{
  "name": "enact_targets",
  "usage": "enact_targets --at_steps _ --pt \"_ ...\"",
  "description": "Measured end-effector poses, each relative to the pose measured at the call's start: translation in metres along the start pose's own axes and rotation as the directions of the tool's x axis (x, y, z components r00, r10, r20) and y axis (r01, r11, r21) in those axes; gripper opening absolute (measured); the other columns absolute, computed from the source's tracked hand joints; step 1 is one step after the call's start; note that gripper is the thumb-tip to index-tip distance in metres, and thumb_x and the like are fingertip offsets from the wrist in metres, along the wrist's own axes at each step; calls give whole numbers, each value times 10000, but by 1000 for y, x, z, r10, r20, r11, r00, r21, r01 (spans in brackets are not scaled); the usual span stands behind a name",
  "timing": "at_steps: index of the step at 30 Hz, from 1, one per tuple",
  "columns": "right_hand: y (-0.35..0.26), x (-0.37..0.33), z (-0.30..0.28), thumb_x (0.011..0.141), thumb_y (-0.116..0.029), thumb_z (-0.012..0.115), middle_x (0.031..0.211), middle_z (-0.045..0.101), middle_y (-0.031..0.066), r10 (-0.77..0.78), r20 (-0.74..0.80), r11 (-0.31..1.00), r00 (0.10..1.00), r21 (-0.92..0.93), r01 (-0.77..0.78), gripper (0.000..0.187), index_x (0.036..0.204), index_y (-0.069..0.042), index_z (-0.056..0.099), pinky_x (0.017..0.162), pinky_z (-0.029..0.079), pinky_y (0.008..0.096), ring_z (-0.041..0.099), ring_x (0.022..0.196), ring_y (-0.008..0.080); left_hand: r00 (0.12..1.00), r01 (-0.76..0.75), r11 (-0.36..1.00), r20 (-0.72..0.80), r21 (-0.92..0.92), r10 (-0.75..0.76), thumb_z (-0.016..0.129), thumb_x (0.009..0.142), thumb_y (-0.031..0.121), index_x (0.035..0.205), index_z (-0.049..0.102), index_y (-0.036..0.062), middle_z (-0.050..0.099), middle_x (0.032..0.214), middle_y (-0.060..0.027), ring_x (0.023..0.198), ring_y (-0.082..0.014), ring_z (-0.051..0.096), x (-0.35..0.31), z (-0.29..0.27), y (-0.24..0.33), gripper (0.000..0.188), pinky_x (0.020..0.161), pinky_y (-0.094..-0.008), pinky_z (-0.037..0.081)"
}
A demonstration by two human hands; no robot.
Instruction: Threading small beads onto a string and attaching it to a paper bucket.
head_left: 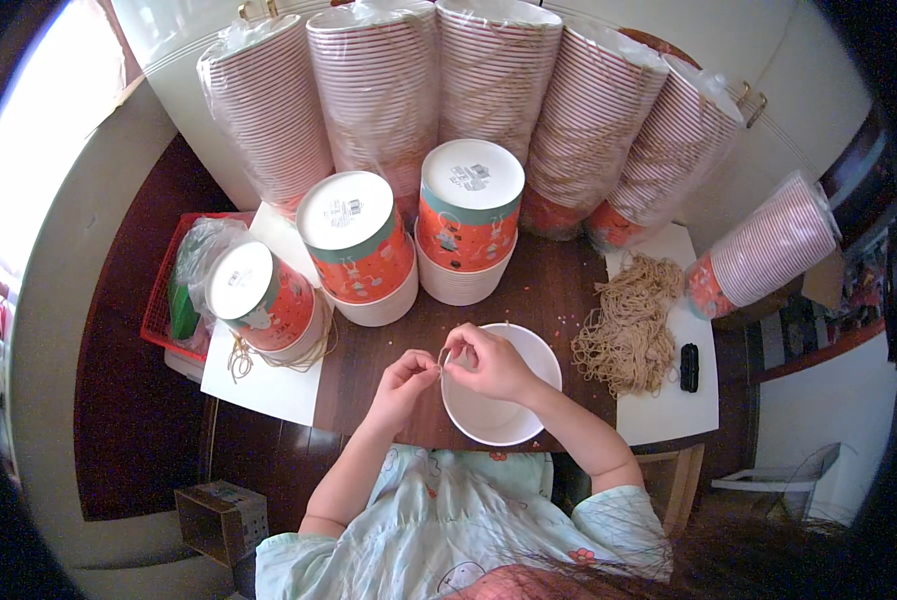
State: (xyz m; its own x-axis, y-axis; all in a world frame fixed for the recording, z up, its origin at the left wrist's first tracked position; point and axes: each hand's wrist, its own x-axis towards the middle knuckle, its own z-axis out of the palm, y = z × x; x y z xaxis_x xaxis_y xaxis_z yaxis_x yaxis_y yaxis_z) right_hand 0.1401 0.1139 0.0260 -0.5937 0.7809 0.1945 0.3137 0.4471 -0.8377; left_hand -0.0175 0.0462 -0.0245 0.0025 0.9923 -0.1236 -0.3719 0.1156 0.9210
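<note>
A white paper bucket (509, 418) stands at the front of the table with its mouth up and its pale inside showing. At its left rim my left hand (407, 385) and my right hand (491, 365) meet, thumbs and fingertips pinched together. A short piece of thin tan cord (442, 362) runs between the fingertips; most of it is hidden by the fingers. My right hand lies over the bucket's opening, while my left is just outside the rim. To the right is a heaped bundle of the same tan cord (629, 325).
Upside-down orange paper buckets in short stacks (364, 265) stand behind the hands. Tall plastic-wrapped bucket stacks (499, 75) line the back. Another wrapped stack (769, 248) leans at right. A black folding tool (689, 368) lies by the cord; a red basket (161, 310) sits at left.
</note>
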Motion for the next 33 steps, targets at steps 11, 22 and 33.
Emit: enact_targets --at_steps 11,22,33 --pt "-8 0 -3 675 -114 670 612 508 19 -84 39 996 996 11 84 121 785 -91 623 462 375 254 453 509 99 981 166 935 151 -313 -124 531 829 109 890 561 86 542 860 41 793 -38 501 2 -1 5 72 686 -173 379" --pt "-2 1 -2 712 -79 640 686 569 41 -148 -52 989 988 -22 147 49 750 -56 619 514 418 263 534 587 154 974 224 915 112 -334 -197 522 822 85 894 552 24 562 845 -23 760 -98 539 3 -2 9 99 681 -217 435" --pt "6 1 1 739 -94 621 694 571 59 -84 12 996 996 -2 84 81 789 -33 598 521 421 268 534 588 152 995 -94 986 -8 140 96 526 774 -22 832 537 14 546 789 -16 730 -89 516 3 5 16 69 673 -208 405"
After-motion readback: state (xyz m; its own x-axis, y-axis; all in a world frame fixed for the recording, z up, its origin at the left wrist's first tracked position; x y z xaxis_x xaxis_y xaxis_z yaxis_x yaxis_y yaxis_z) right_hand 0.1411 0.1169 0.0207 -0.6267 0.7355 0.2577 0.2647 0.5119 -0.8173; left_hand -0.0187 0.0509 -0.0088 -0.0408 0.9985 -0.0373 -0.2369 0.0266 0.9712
